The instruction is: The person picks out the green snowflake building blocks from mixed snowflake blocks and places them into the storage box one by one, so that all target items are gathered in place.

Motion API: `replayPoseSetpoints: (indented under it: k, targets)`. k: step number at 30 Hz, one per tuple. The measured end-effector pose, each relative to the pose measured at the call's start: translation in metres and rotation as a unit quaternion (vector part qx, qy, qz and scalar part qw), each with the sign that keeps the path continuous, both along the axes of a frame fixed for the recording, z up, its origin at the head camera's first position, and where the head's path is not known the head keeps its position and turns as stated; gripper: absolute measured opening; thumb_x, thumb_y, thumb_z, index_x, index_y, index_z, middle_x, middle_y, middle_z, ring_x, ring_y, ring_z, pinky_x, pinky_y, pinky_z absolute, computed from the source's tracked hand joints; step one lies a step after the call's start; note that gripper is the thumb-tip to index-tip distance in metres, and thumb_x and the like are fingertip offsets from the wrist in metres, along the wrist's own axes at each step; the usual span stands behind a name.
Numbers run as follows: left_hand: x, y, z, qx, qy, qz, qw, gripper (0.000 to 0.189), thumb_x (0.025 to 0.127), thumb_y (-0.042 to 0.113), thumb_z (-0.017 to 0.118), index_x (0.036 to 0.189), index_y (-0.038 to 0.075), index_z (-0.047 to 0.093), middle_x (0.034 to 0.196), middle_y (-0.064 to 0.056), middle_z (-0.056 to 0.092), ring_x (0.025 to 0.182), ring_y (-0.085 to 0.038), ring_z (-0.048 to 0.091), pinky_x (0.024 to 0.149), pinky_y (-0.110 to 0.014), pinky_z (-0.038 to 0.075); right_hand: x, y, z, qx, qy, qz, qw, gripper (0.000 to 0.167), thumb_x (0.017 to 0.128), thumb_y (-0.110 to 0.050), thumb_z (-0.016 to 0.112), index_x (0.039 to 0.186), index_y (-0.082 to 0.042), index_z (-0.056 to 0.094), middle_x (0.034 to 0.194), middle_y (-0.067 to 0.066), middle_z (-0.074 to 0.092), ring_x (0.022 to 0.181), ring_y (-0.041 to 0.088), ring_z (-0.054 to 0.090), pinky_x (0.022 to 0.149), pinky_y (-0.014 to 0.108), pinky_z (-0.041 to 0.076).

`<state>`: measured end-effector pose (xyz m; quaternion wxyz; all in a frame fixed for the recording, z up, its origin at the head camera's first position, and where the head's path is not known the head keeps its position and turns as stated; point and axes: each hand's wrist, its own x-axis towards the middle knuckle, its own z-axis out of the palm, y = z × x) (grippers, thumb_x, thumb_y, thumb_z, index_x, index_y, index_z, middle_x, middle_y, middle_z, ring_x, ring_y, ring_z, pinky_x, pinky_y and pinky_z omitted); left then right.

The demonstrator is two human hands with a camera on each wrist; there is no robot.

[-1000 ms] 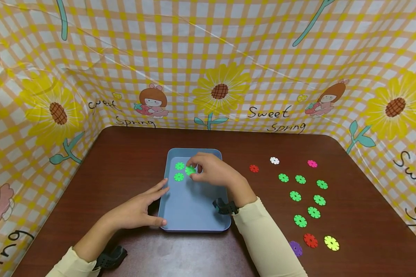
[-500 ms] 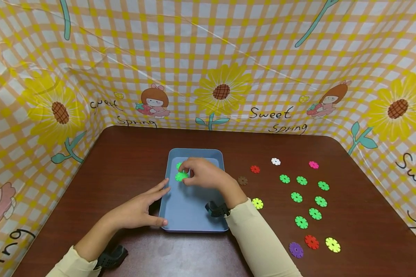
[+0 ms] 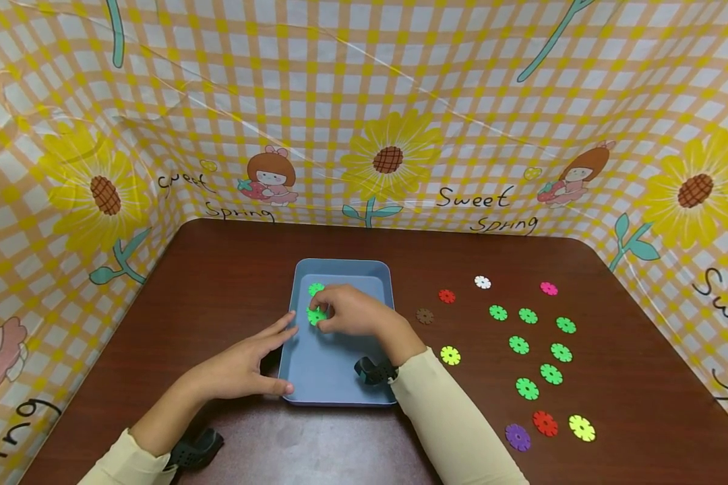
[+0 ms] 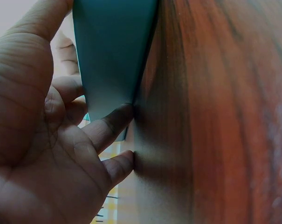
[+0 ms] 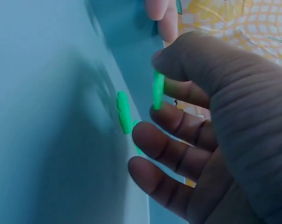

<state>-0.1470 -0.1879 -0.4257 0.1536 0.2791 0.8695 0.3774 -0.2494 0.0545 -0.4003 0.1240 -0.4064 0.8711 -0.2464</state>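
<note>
Over the far left of the blue tray (image 3: 340, 367), my right hand (image 3: 353, 311) pinches a green notched plastic disc (image 5: 158, 90) between thumb and finger. The disc is above the tray floor, where a second green disc (image 5: 124, 112) lies close by. A third (image 5: 137, 140) is mostly hidden behind my fingers in the right wrist view. One green disc (image 3: 316, 289) shows in the tray beyond my knuckles in the head view. My left hand (image 3: 233, 367) rests against the tray's left side, fingers spread and fairly straight along the outer wall (image 4: 115, 51).
Right of the tray, several green discs (image 3: 518, 345) lie flat on the brown table (image 3: 230, 269). Around them are red (image 3: 446, 296), white (image 3: 482, 282), pink (image 3: 549, 288), brown (image 3: 425, 316), yellow (image 3: 450, 356) and purple discs (image 3: 518, 437). A checked cloth (image 3: 315, 188) walls the table.
My right hand has moved left and slightly toward me with the green disc, now over the nearer disc in the tray. Brown and yellow discs came out from behind my arm. The left hand stays put.
</note>
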Motion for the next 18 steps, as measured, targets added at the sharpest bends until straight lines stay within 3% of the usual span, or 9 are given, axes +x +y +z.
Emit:
replayPoseSetpoints:
  k: [18]
  targets:
    - [-0.0006, 0.0014, 0.0004, 0.001, 0.016, -0.004, 0.9999, 0.097, 0.084, 0.049, 0.077, 0.156, 0.006, 0.03, 0.167, -0.003, 0.008, 0.148, -0.029, 0.018, 0.109, -0.057, 0.029, -0.002, -0.0054, -0.0094, 0.058, -0.005, 0.015, 0.9982, 0.018, 0.089, -0.014, 0.072, 0.107, -0.011, 0.072, 0.098, -0.003, 0.065, 0.085, 0.011, 0.056, 0.081, 0.028, 0.048]
